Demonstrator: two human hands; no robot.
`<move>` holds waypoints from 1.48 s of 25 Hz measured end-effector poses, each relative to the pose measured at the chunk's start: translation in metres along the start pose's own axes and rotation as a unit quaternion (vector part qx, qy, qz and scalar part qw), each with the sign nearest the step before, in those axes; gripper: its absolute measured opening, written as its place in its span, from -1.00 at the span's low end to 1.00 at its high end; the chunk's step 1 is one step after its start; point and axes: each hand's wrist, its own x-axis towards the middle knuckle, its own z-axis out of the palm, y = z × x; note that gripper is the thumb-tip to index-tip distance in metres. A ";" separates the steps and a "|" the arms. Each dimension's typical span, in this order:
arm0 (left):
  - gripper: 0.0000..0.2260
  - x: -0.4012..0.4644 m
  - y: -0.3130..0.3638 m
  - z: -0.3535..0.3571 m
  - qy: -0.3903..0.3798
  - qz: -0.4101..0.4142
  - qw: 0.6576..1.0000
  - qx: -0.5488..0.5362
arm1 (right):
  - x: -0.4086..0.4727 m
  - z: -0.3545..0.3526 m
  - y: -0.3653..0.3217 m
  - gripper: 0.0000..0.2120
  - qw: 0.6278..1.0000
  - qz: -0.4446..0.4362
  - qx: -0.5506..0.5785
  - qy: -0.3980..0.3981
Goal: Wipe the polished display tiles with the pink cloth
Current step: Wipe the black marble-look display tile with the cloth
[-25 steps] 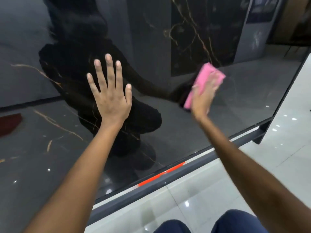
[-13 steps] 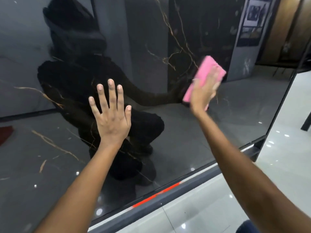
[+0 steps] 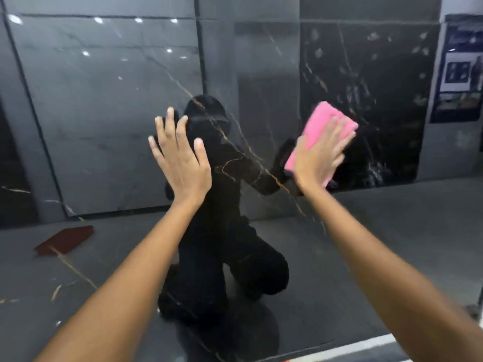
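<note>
Both hands now sit higher on the tile [image 3: 104, 113] than a moment ago. The right hand [image 3: 320, 155] presses the pink cloth [image 3: 324, 118] flat with straight fingers, mid-wipe; the left hand [image 3: 180, 158] braces, fingers spread. Next likely a sweep toward the right edge. A poster's reflection [image 3: 457, 71] shows there; nothing blocks.

Cloth [image 3: 325, 122] under the pressing right hand [image 3: 319, 156]: solid pink. Tile [image 3: 261, 244] beneath both palms: glossy black, thin gold veining (dark red patch reflected far left).
</note>
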 end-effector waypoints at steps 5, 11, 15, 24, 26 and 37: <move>-0.52 0.035 0.015 0.022 -0.018 -0.049 0.997 0.064 | -0.016 0.003 0.029 -0.24 0.737 -0.654 -0.142 -0.089; -0.52 0.026 0.006 0.015 -0.045 -0.013 0.993 0.104 | 0.113 -0.049 0.022 -0.27 0.997 0.037 0.057 -0.034; -0.53 0.044 0.015 0.025 -0.045 0.000 0.994 0.095 | 0.029 -0.020 -0.008 -0.22 0.901 -0.409 -0.055 -0.135; -0.51 0.043 0.003 0.034 -0.035 0.054 0.991 0.120 | 0.134 -0.049 -0.024 -0.30 0.996 0.036 0.074 -0.016; -0.50 0.044 0.001 0.034 -0.036 0.051 0.992 0.114 | 0.093 -0.030 -0.066 -0.28 0.993 -0.107 0.044 -0.032; -0.48 0.040 -0.002 0.031 -0.031 0.047 0.993 0.105 | 0.090 -0.026 -0.132 -0.38 0.992 -0.126 0.016 0.008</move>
